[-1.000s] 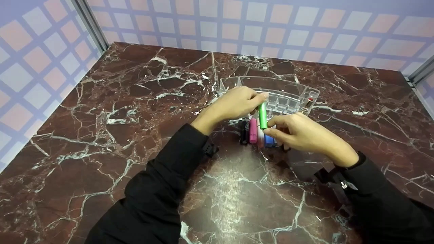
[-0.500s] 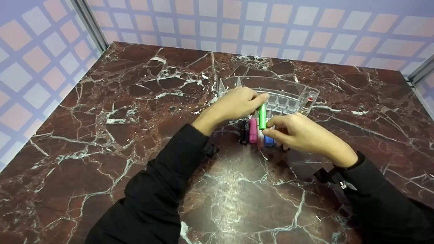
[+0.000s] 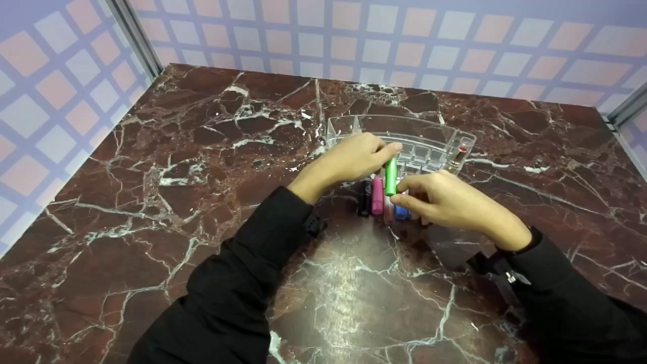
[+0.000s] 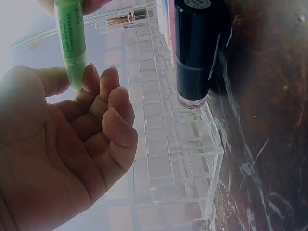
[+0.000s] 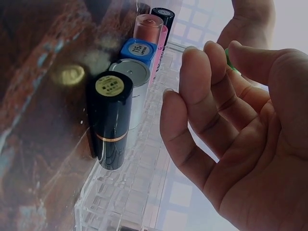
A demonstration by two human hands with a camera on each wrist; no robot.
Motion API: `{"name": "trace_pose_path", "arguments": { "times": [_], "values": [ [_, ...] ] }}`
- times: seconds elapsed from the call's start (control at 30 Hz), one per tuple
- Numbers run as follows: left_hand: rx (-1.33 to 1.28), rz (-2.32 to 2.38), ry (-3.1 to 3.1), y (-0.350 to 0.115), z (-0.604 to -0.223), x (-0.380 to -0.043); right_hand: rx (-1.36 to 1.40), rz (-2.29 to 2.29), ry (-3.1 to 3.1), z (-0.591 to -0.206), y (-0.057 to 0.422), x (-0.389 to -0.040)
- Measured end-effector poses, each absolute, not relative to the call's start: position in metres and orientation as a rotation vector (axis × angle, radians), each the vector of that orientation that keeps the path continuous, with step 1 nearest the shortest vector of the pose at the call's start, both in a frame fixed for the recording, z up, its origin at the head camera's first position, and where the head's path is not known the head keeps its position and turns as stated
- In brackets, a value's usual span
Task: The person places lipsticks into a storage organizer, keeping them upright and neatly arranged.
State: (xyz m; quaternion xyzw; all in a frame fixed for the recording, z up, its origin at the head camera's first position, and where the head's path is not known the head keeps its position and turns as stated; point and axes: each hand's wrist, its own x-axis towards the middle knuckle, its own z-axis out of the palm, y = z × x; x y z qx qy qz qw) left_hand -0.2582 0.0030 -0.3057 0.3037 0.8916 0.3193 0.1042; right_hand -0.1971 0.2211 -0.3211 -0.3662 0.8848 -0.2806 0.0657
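A green lip balm tube (image 3: 390,177) is held up between both hands, in front of a clear acrylic lipstick organizer (image 3: 399,121). My left hand (image 3: 356,155) pinches its far end between thumb and index finger; the left wrist view shows the printed tube (image 4: 71,33) narrowing to a paler end at those fingertips. At the near end, my right hand (image 3: 447,198) pinches the tube with thumb and fingers. Only a sliver of green shows past the fingers in the right wrist view. The other fingers of both hands are loosely bent.
Below the hands, lipsticks lie in a row against the organizer: a black tube (image 3: 365,197), a pink tube (image 3: 377,196), a blue-capped one (image 5: 138,52), a silver-capped one (image 5: 131,72) and a black gold-ringed one (image 5: 111,118). A red-tipped lipstick (image 3: 459,155) stands in the organizer's right end.
Both hands and the lip balm have shifted very slightly toward the person. The grips on the tube look the same, and the lipsticks and organizer stay put.
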Motion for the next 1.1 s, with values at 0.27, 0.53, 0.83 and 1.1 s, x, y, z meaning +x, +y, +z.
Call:
{"name": "trace_pose_path", "arguments": {
  "times": [0.27, 0.53, 0.83, 1.1],
  "values": [
    [0.885, 0.944, 2.633, 0.003, -0.305, -0.258, -1.117, -0.845, 2.669, -0.321, 0.221, -0.197],
    [0.84, 1.0, 2.635, 0.002, -0.303, -0.259, -1.088, -0.855, 2.675, -0.318, 0.224, -0.197],
    [0.782, 1.047, 2.741, 0.0, -0.297, -0.259, -1.007, -0.812, 2.725, -0.311, 0.234, -0.2],
    [0.808, 1.003, 2.966, -0.007, -0.288, -0.26, -0.952, -0.563, 2.919, -0.304, 0.256, -0.206]
  ]
}}
